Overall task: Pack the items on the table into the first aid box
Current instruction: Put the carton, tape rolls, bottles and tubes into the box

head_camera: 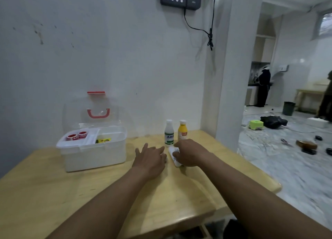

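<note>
Hands at the white tube (173,156) — box (93,154) open.
Right hand (192,153) curls around it; left hand (150,157) is spread flat beside it.

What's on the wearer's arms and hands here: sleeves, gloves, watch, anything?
Nothing visible. Both forearms are bare up to the frame edge, with no sleeve cuffs showing. The left hand and right hand are ungloved, with no watch, bracelet or wrist strap. No rings that I can make out on the fingers, though the frame is slightly soft there.
</note>
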{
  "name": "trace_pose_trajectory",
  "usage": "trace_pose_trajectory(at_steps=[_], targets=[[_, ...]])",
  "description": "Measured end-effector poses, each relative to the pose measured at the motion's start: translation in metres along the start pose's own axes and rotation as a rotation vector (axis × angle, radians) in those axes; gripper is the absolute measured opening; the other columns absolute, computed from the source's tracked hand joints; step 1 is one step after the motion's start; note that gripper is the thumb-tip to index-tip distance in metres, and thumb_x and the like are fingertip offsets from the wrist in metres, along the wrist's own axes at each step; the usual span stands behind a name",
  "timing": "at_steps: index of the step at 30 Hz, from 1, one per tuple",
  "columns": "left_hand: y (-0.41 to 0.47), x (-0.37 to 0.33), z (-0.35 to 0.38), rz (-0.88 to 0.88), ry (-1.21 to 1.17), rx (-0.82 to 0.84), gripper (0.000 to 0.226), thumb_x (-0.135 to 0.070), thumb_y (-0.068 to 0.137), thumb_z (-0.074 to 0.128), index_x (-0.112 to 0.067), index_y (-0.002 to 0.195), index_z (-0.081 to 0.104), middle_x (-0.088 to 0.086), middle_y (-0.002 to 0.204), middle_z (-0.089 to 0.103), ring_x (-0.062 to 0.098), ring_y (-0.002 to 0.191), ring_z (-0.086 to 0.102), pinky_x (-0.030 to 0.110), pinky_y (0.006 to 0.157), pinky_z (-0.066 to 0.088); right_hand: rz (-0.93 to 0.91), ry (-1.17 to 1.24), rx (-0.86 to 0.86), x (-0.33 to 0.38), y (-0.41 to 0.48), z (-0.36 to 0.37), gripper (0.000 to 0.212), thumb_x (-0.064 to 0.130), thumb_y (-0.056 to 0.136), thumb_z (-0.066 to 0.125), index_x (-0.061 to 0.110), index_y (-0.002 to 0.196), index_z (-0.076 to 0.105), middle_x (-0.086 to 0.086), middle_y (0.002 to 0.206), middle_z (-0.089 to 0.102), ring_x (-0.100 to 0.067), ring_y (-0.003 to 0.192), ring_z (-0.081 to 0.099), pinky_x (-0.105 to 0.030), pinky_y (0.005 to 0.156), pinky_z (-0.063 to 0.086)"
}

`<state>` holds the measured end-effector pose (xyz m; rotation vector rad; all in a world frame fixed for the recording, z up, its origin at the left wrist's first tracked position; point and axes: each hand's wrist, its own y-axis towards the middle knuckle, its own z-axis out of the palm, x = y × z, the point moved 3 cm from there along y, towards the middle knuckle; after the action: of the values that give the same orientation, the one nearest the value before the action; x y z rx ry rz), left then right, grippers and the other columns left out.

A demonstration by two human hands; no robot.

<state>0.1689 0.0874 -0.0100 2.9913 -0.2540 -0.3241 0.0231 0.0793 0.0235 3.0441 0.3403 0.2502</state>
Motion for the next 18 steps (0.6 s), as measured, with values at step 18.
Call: trace_pose_trajectory(at_steps=[18], targets=[[0.014,0.003,-0.012,-0.155,-0.130,-0.248,0.024,-0.039,0.088,0.059,-0.024,0.091,0.078,-0.002,0.093,0.074,0.021,0.095,0.064,0.043,0.098,0.042,-0.105,-0.157,-0.079,0.009,0.011,0.011,0.032,0.038,0.096,0.054,0.013,0.110,0.068,-0.010,0.114,0.063,-0.032,0.124,0.037,-0.046,0.096,0.032]])
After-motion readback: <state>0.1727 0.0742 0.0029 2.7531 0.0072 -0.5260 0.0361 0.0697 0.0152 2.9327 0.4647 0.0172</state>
